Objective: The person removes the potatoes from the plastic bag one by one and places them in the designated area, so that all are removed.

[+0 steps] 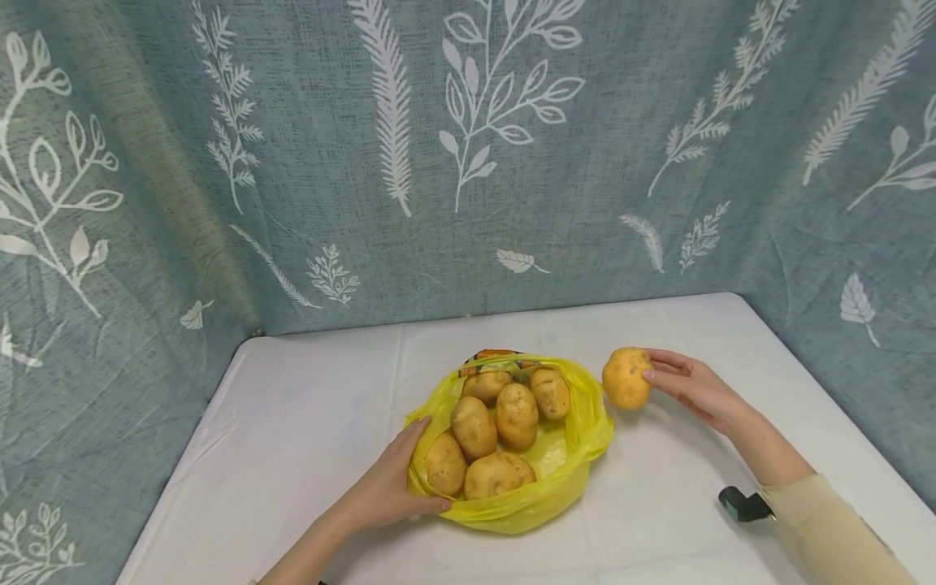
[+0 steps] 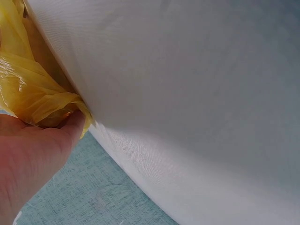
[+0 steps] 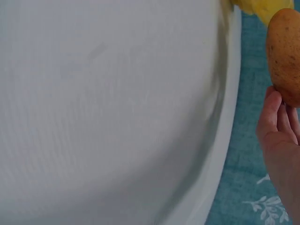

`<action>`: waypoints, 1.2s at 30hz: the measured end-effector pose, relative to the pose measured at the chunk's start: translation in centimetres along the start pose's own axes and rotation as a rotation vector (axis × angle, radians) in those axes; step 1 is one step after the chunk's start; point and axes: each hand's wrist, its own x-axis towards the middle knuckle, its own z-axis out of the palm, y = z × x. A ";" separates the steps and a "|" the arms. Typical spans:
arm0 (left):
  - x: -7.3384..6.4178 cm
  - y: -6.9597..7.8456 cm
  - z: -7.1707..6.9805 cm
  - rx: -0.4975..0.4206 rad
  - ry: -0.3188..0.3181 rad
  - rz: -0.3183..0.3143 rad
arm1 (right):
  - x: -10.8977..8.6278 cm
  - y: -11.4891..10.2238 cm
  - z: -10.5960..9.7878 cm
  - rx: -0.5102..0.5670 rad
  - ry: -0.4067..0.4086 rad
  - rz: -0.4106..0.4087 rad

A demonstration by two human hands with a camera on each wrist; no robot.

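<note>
A yellow plastic bag (image 1: 526, 518) stands open on the table with several potatoes (image 1: 517, 417) inside it. My left hand (image 1: 383, 487) holds the bag's left side, the thumb at the near rim and the fingers along the far left edge. In the left wrist view, the bag's crumpled plastic (image 2: 33, 89) lies against the thumb of that hand (image 2: 37, 152). To the right of the bag, my right hand (image 1: 695, 392) pinches a single potato (image 1: 626, 379) in its fingertips, apart from the rim. The right wrist view shows this potato (image 3: 286, 56) upright above the fingers.
White cloth covers the table (image 1: 292, 439). A blue-green curtain (image 1: 307, 162) with white leaf prints hangs behind and at both sides. Behind the potatoes, an orange and dark patterned piece (image 1: 491, 356) shows at the bag's back rim. A dark device (image 1: 744, 504) sits by the right wrist.
</note>
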 end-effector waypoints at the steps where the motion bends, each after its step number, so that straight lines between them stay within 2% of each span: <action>1: 0.0 0.0 0.0 -0.002 0.000 0.001 | 0.2 0.1 -0.1 -0.005 -0.001 0.007; 9: -0.2 -0.2 0.1 -0.001 -0.001 -0.010 | 1.8 0.8 -0.7 -0.054 -0.025 0.054; 15: -0.2 -0.2 0.1 -0.005 0.001 -0.005 | 2.6 1.2 -0.9 -0.070 -0.061 0.051; 27: -0.1 -0.2 0.2 0.005 0.007 -0.020 | 3.0 1.5 -1.2 -0.078 -0.079 0.054; 36: 0.0 -0.1 0.2 0.014 0.008 -0.018 | 3.0 1.7 -1.6 -0.069 -0.105 0.000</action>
